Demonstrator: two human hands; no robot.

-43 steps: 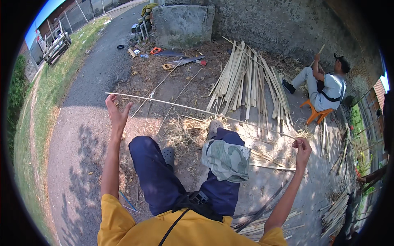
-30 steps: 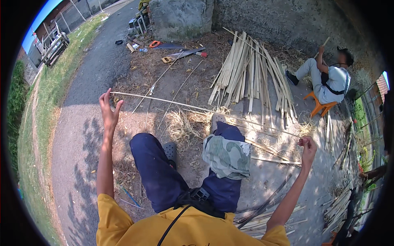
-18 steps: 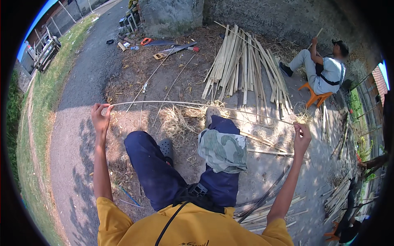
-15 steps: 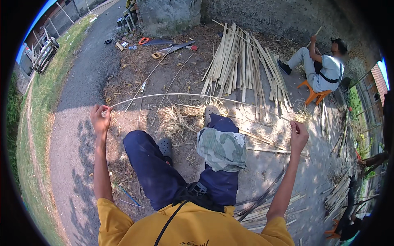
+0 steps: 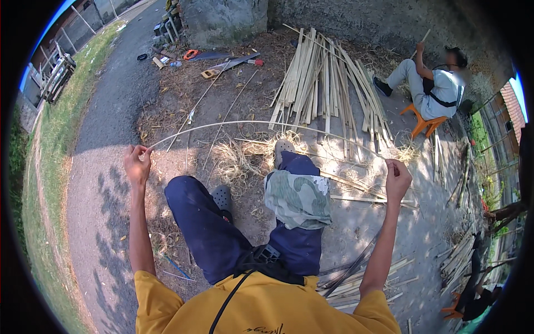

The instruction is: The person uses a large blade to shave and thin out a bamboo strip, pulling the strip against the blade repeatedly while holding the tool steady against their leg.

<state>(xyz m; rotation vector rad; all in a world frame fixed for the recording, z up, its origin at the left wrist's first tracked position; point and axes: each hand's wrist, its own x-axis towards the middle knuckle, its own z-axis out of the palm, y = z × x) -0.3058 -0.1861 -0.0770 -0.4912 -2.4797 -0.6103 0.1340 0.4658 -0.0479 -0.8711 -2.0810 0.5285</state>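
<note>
A long, thin bamboo strip (image 5: pixel 261 122) arches upward between my two hands, in front of my knees. My left hand (image 5: pixel 137 165) pinches its left end between thumb and fingers. At the other end my right hand (image 5: pixel 397 179) is closed around the tip, which its fingers hide. A camouflage cloth (image 5: pixel 297 199) lies over my right knee. Below the strip, curly bamboo shavings (image 5: pixel 236 161) are heaped on the ground by my feet.
Beyond the strip lies a large pile of split bamboo slats (image 5: pixel 317 83). Hand saws (image 5: pixel 231 65) rest on the ground at the far left of it. A person (image 5: pixel 442 89) sits on an orange stool (image 5: pixel 424 122) at far right. More slats (image 5: pixel 367 281) lie beside my right hip.
The strip is bowed slightly more, as my right hand has come a little inward and turned. My left hand has hardly moved. The seated person's head and arm have shifted.
</note>
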